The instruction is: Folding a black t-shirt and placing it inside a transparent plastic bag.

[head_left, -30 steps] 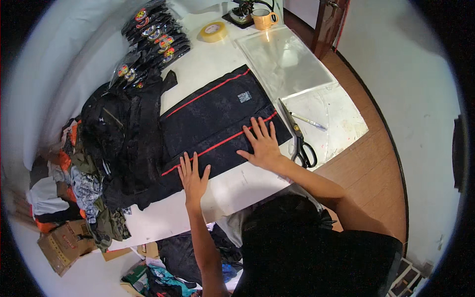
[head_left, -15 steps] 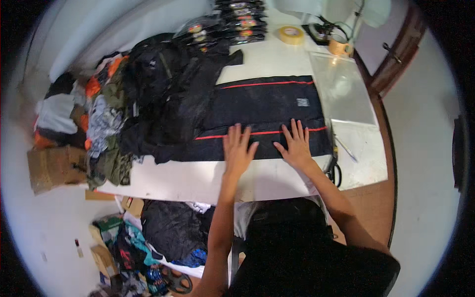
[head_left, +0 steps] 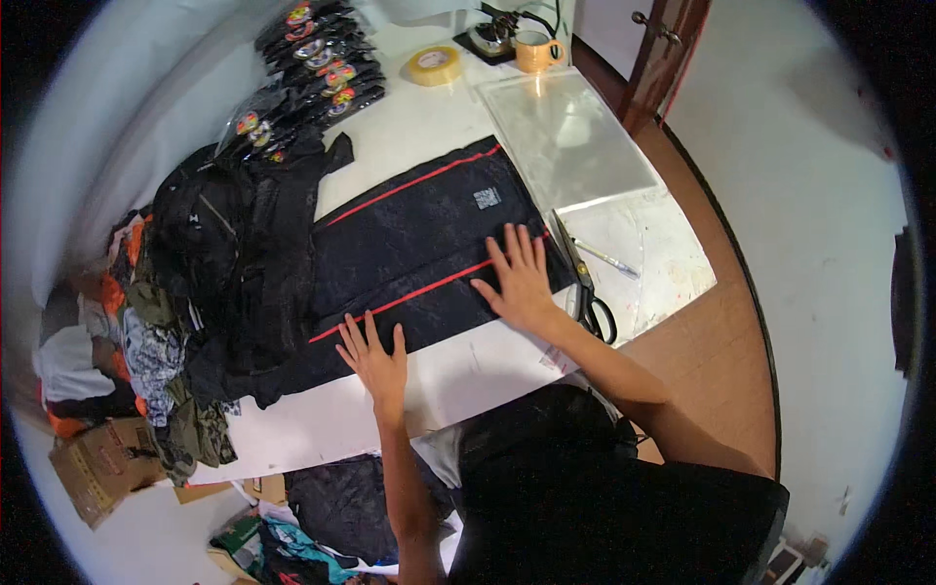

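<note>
A black garment with two red stripes (head_left: 400, 234), perhaps trousers or a sleeve, lies flat on the white table (head_left: 458, 363). A small pale printed patch sits near its right end. My left hand (head_left: 375, 363) rests on its near edge, fingers spread over the lower red stripe. Towards the right end, my right hand (head_left: 525, 288) presses flat on the cloth, fingers also spread. Neither hand grips anything. Just right of it lie black-handled scissors (head_left: 593, 310), their blades close to the garment's edge. A bunched black garment (head_left: 210, 234) joins or overlaps the left end; I cannot tell which.
Right of the garment lie a pen (head_left: 606, 258) and clear plastic sheets (head_left: 570, 136). Behind are a tape roll (head_left: 435, 66), an orange mug (head_left: 536, 53) and stacked black packets (head_left: 317, 73). Mixed clothes (head_left: 156, 346) and a cardboard box (head_left: 107, 466) stand left. More clothes (head_left: 341, 502) lie below the table.
The view has turned, so the table appears tilted and shifted left. My hands have spread apart along the garment, the left one towards its left end, the right one towards its right edge.
</note>
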A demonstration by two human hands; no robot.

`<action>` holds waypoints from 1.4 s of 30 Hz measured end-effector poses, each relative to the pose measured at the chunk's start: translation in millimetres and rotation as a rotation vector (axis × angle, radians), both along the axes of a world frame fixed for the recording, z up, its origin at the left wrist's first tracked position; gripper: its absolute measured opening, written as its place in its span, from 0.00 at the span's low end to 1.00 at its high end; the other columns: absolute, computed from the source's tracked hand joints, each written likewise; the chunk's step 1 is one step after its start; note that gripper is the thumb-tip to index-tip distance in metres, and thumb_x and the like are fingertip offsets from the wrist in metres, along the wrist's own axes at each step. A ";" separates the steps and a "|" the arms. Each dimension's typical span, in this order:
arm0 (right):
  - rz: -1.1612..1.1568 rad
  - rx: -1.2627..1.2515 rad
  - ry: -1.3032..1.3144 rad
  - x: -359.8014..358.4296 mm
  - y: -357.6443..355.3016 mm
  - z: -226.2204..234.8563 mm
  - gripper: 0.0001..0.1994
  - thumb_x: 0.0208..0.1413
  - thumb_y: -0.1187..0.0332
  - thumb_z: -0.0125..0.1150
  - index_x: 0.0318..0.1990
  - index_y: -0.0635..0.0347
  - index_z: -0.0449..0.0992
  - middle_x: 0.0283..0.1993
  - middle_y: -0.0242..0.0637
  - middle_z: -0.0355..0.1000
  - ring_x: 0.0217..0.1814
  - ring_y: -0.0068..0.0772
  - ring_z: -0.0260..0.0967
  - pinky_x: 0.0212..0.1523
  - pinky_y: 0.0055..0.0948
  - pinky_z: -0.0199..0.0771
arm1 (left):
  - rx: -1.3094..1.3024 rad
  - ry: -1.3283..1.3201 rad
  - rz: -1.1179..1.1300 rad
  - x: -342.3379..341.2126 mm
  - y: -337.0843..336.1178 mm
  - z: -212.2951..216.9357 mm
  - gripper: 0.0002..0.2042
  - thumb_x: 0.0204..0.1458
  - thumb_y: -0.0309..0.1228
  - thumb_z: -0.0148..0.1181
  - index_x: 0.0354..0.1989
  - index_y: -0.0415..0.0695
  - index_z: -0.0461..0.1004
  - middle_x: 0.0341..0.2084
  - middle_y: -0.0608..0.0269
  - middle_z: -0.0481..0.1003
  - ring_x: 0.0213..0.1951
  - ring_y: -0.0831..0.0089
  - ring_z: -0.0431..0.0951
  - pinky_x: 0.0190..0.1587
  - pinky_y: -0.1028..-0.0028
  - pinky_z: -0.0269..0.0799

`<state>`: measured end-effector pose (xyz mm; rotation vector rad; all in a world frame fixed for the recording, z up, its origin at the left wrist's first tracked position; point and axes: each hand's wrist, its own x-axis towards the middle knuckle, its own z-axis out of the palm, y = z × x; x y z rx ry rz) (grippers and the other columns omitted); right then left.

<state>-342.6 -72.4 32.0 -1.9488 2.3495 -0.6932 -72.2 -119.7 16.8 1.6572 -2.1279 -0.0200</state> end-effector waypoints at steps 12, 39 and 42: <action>0.088 -0.032 -0.033 36.9 -4.1 -6.9 0.33 0.61 0.48 0.51 0.66 0.62 0.64 0.73 0.58 0.50 0.77 0.59 0.41 0.73 0.60 0.34 | 0.013 0.046 -0.145 -63.5 2.8 1.2 0.28 0.58 0.48 0.56 0.59 0.38 0.70 0.64 0.40 0.61 0.69 0.44 0.55 0.69 0.44 0.41; 0.108 -0.049 0.044 35.8 -5.5 -11.2 0.33 0.60 0.46 0.52 0.65 0.60 0.66 0.73 0.53 0.52 0.77 0.53 0.43 0.74 0.54 0.36 | 0.005 0.180 -0.138 -67.9 2.1 -0.8 0.32 0.56 0.50 0.56 0.60 0.34 0.68 0.64 0.37 0.59 0.68 0.42 0.53 0.69 0.44 0.44; 0.072 -0.007 0.061 37.1 -5.0 -15.6 0.33 0.60 0.46 0.51 0.65 0.60 0.65 0.74 0.52 0.51 0.78 0.52 0.41 0.74 0.55 0.33 | -0.003 0.191 -0.123 -67.6 3.0 -2.9 0.32 0.56 0.50 0.56 0.59 0.33 0.68 0.64 0.36 0.60 0.68 0.42 0.53 0.69 0.45 0.44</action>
